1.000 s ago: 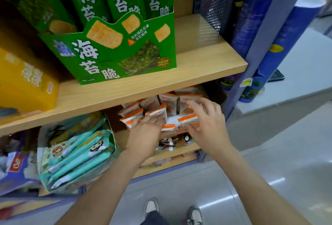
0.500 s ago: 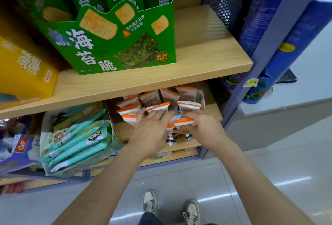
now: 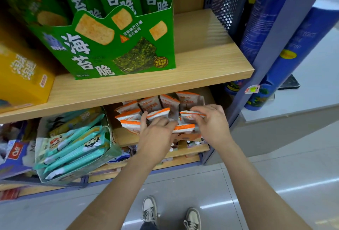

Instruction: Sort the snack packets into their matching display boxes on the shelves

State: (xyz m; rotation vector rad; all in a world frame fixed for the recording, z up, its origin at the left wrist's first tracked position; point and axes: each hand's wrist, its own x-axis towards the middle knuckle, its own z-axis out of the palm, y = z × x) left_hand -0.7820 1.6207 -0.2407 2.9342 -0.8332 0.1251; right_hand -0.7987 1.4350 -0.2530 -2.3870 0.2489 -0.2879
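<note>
**Both hands in the orange snack box, lower shelf**

So the orange-and-white snack packets [image 3: 146, 105] stand in rows inside an open cardboard display box [image 3: 190, 136]. The box sits at the right end of the lower shelf [image 3: 126, 136], tucked under the wooden upper shelf [image 3: 201, 75].

The right hand [image 3: 213, 125] pinches one orange-topped packet [image 3: 190, 115] by its top edge, thumb and fingers curled onto it, over the right side of the box. The left hand [image 3: 156, 138] is in the middle of the box, thumb sticking up beside a packet and fingers bent down among the rest. The tips are hidden, so I can't tell if it's actually gripping anything.

Just left of that is a tilted box of teal packets [image 3: 73, 149]. Up top there's a green seaweed-crisp box [image 3: 119, 49] and a yellow box [image 3: 23, 77].
</note>
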